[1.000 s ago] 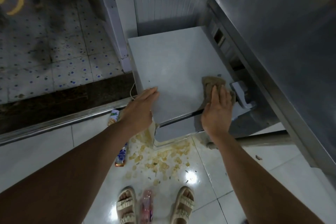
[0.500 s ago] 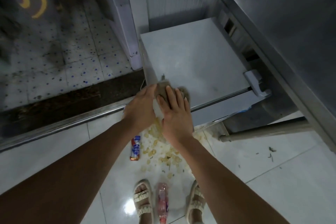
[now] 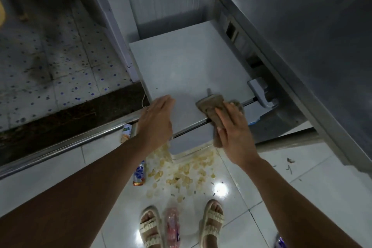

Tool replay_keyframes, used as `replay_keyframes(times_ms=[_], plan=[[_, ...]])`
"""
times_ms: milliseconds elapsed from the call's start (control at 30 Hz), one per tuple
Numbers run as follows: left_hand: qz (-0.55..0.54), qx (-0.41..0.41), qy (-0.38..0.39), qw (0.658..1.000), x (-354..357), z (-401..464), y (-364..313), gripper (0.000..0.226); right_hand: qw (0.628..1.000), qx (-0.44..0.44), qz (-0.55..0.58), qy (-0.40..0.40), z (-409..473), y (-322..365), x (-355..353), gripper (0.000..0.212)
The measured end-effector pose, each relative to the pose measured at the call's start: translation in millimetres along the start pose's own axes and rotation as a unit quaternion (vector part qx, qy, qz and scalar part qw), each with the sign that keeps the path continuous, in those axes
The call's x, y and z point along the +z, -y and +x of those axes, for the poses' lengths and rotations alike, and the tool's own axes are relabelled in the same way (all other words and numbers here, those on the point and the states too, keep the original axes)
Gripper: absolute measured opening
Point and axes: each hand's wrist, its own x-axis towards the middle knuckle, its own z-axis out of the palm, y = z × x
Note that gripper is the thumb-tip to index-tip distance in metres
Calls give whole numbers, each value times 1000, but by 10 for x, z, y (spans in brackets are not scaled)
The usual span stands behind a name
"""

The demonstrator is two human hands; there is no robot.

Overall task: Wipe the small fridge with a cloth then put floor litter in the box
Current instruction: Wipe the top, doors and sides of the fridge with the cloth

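Cloth (image 3: 211, 106) had swung back right: half a second earlier it sat at the front-left corner of the small fridge (image 3: 187, 70) beside the left hand, a second earlier it was out near the right-side hinge; at this moment it lay over the front edge right of centre, partly draped down the door face. Right hand (image 3: 234, 133) lay flat on it, fingers spread and pressing rather than pinching, thumb along the hanging part. Left hand (image 3: 156, 121) rested spread and empty on the front-left corner, bracing, holding nothing. I read that as side-to-side passes along the front strip, so the wipe step was mid-way; rear of the top looked clean enough but the blur makes that hard to judge. Floor litter was untouched: scattered chips (image 3: 181, 173) on the tiles under the fridge front, a small wrapper (image 3: 139, 174) just left of them, a can-like item (image 3: 126, 133) by the metal threshold rail (image 3: 60, 145), a pink plastic bottle (image 3: 172, 225) between the sandalled feet, some scraps (image 3: 289, 164) off to the right. No box was anywhere in view, so its location is unknown. Steel bench (image 3: 302, 26) on the right hid the fridge's right flank; a purple item at the bottom edge was cut off and unreadable. Fridge sides and door mostly out of sight.
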Motion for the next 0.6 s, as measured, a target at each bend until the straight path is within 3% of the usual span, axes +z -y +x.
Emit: replay_keyframes(times_ms=[100,233,433,600], plan=[[18,-3,-2,1000,93,106,-200,62,998,61,-25,-25,182,-339,-135,48],[24,44,11,999,160,301,-525,62,988,145,-21,-52,292,-194,-103,49],[63,52,35,996,333,492,-789,63,994,64,-11,-86,-6,-202,-69,41],[95,36,29,994,375,493,-752,64,987,88,-58,-118,328,-408,-206,41]])
